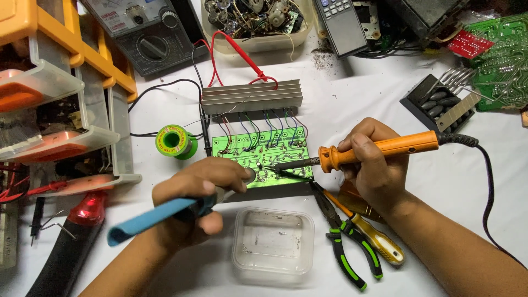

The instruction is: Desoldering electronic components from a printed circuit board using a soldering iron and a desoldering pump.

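My right hand (374, 159) grips an orange-handled soldering iron (379, 149); its tip rests on a green circuit board (242, 144) at mid-table. My left hand (192, 201) holds a blue-handled desoldering pump (159, 214), whose nozzle touches the board right beside the iron's tip. Wires run from the board's far edge to a ribbed aluminium heat sink (252, 94) behind it.
A clear plastic tub (273, 245), green-handled pliers (344, 242) and a yellow-handled screwdriver (374, 236) lie in front. A green solder spool (176, 142) sits left of the board. A multimeter (144, 33), parts drawers (60, 99), a remote (344, 25) and more boards (503, 60) ring the back.
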